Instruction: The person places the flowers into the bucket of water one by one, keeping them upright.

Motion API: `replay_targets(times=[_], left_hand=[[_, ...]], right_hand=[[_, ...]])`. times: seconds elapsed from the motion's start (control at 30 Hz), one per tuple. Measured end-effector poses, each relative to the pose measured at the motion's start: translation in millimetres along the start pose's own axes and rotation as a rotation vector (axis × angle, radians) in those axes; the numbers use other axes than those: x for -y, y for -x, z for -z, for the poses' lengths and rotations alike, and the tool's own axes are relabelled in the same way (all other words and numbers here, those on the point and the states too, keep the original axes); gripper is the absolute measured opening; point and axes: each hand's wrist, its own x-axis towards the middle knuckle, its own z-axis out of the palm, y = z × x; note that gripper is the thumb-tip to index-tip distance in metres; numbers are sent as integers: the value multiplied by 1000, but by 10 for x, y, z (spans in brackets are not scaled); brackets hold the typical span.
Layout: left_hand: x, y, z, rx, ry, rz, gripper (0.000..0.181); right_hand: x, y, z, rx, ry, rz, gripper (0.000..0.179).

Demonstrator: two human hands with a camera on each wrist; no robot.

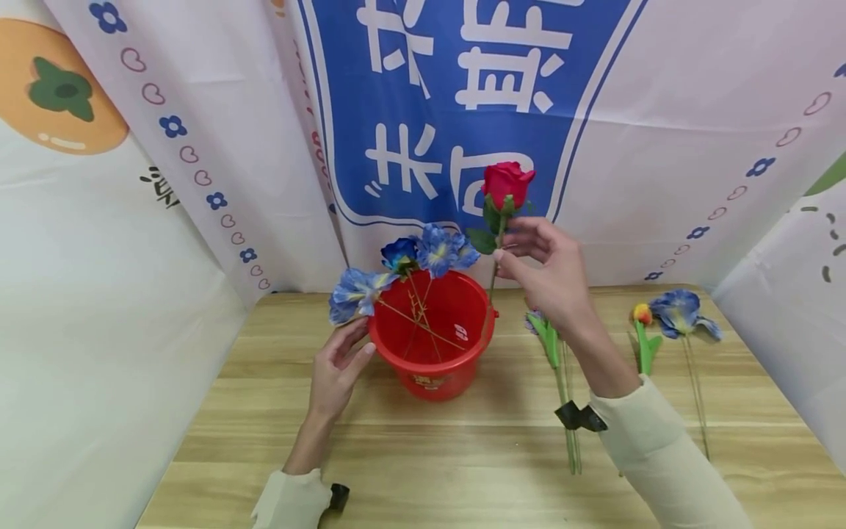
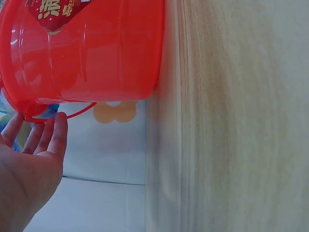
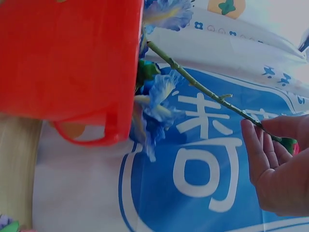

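Note:
My right hand pinches the stem of a red rose between thumb and fingers. The bloom points up, and in the right wrist view the green stem slants with its lower end at the bucket's mouth. A red bucket stands on the table, holding a dark blue rose and two blue irises, one iris at the back and another iris leaning out left. At the bucket's left rim is my left hand, its fingers extended with tips at the rim and the thin red handle.
To the right on the wooden table lie more flowers: a green-leaved stem partly under my right arm, an orange-yellow tulip, and a blue iris. A printed cloth hangs close behind the bucket.

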Motion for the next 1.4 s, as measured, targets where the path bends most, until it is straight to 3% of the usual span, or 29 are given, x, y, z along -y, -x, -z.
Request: replay_targets(times=[0.37,0.67,1.03,1.4], left_hand=[[4,1,-11,-8,18,-1,48],[11,1,2,-16,2,12,47],[24,1,-8,-8,9,5,48],[31,-1,-13,-18,18,19,48]], right_hand=[[-18,-140,-367,22,21,90,42],[-106,-152,-781,153,81,122,37],[-314,-136,-1127,261,199,47,37],[-509,-203,-1330,347,192,-135,37]])
